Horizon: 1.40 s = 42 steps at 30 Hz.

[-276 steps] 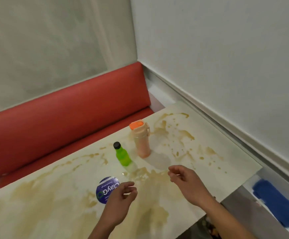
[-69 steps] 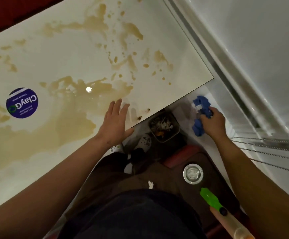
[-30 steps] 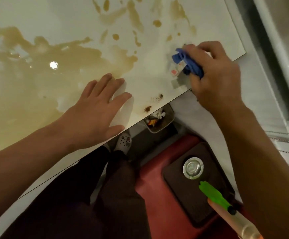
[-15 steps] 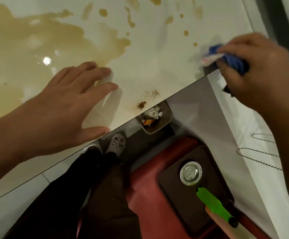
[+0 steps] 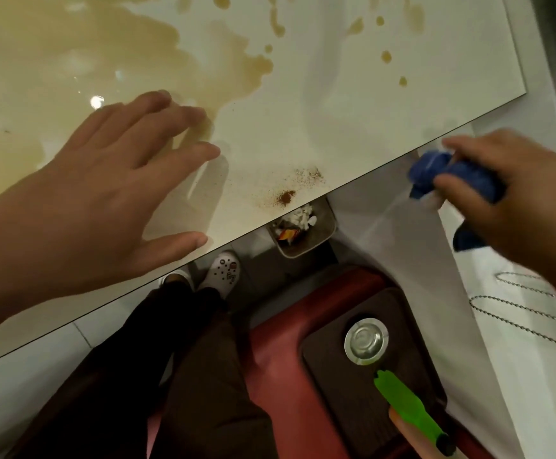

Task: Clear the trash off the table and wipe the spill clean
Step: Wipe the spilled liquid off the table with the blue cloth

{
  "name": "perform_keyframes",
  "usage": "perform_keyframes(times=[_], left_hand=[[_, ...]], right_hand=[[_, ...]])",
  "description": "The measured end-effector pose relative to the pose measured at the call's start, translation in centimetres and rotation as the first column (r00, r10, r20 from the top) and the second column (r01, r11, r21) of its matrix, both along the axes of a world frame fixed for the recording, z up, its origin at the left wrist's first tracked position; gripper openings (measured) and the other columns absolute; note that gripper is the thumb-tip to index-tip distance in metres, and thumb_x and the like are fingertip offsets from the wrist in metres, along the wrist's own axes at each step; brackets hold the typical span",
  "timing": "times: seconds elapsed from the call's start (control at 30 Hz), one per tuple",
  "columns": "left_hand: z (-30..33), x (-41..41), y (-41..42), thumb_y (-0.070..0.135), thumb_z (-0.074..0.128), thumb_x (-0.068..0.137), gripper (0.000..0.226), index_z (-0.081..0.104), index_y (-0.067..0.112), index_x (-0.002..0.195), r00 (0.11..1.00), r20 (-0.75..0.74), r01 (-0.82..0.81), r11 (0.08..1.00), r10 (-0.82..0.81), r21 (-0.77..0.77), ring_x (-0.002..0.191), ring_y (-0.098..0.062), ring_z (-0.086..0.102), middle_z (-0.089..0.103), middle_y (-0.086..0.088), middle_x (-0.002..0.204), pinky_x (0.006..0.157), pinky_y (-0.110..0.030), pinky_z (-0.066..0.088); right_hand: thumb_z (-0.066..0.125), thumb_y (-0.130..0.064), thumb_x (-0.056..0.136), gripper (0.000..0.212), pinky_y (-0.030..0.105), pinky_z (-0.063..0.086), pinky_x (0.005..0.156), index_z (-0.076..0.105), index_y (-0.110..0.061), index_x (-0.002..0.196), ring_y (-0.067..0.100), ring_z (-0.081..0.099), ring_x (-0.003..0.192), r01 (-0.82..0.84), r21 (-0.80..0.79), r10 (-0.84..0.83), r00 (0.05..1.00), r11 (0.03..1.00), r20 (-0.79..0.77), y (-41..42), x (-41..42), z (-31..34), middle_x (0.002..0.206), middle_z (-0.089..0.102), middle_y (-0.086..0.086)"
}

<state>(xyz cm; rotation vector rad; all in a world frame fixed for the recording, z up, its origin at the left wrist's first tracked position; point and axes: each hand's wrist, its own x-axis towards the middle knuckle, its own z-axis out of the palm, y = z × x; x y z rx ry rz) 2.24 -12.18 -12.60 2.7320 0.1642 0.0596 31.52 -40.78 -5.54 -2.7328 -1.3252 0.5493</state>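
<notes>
A wide brown spill (image 5: 130, 54) covers the white table (image 5: 352, 127), with scattered drops towards the right edge and a patch of brown specks (image 5: 286, 197) near the front edge. My left hand (image 5: 104, 190) lies flat on the table, fingers spread at the spill's rim. Just off the table's front right edge, my right hand (image 5: 515, 200) grips a crumpled blue cloth (image 5: 442, 170). Below the table edge, on the floor, stands a small bin (image 5: 316, 240) with trash in it.
A dark tray (image 5: 329, 366) lies on the red seat at lower right, holding a round metal lid (image 5: 366, 339), the green bottle (image 5: 405, 409) and the peach bottle (image 5: 412, 438). My legs and white shoes (image 5: 220, 270) are under the table. A bead chain (image 5: 528, 309) hangs at right.
My right hand with the blue cloth has slid from the table's right corner down off the front edge. My left hand stays flat on the table.
</notes>
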Motion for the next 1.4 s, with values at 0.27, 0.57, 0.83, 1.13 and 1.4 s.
perform_keyframes(times=[0.27, 0.57, 0.83, 1.13, 1.4], left_hand=[[0.2, -0.9, 0.2, 0.063, 0.070, 0.073, 0.092, 0.043, 0.011, 0.144, 0.997, -0.017, -0.073, 0.997, 0.074, 0.025, 0.145, -0.047, 0.027, 0.033, -0.020, 0.156, 0.112, -0.061, 0.026], [0.2, -2.9, 0.3, 0.062, 0.069, 0.076, 0.087, 0.049, 0.010, 0.143, 0.994, -0.012, -0.104, 0.994, 0.105, 0.033, 0.145, -0.049, 0.030, 0.036, -0.023, 0.155, 0.112, -0.063, 0.026], [-0.1, -2.9, 0.1, 0.063, 0.072, 0.072, 0.087, 0.051, 0.013, 0.140, 0.995, -0.010, -0.101, 0.994, 0.102, 0.044, 0.144, -0.048, 0.031, 0.038, -0.022, 0.154, 0.111, -0.062, 0.025], [0.4, -3.7, 1.1, 0.066, 0.068, 0.073, 0.086, 0.050, 0.016, 0.141, 0.994, -0.016, -0.109, 0.992, 0.111, 0.060, 0.145, -0.047, 0.029, 0.037, -0.021, 0.155, 0.113, -0.061, 0.023], [0.7, -3.6, 1.2, 0.066, 0.066, 0.075, 0.087, 0.048, 0.017, 0.144, 0.991, -0.021, -0.132, 0.990, 0.133, 0.053, 0.146, -0.047, 0.028, 0.036, -0.020, 0.156, 0.114, -0.062, 0.023]], right_hand=[[0.059, -0.024, 0.096, 0.048, 0.003, 0.033, 0.093, 0.056, -0.008, 0.141, 0.008, 0.050, 0.112, -0.115, 0.300, 0.140, 0.988, 0.947, -0.063, 10.9, -2.8, -2.4, 0.134, 0.055, 0.009], [0.057, -0.026, 0.091, 0.041, 0.022, 0.043, 0.092, 0.065, -0.012, 0.128, 0.023, 0.059, 0.104, -0.074, 0.077, 0.071, 0.996, 0.994, 0.051, 0.7, -1.7, -1.0, 0.127, 0.059, 0.009], [0.058, -0.025, 0.101, 0.034, 0.011, 0.036, 0.097, 0.065, -0.016, 0.132, 0.009, 0.052, 0.110, -0.154, 0.256, 0.144, 0.988, 0.954, 0.057, 11.3, -3.3, -0.8, 0.129, 0.059, 0.009], [0.064, -0.024, 0.099, 0.020, 0.003, 0.036, 0.096, 0.069, -0.025, 0.119, 0.009, 0.058, 0.107, -0.301, 0.101, 0.314, 0.937, 0.948, -0.152, 4.4, -2.2, 0.0, 0.121, 0.059, -0.004], [0.059, -0.024, 0.099, 0.030, 0.005, 0.035, 0.096, 0.070, -0.018, 0.126, 0.014, 0.056, 0.111, -0.124, 0.252, 0.128, 0.992, 0.960, 0.001, 13.1, -1.8, -1.5, 0.125, 0.059, 0.010]])
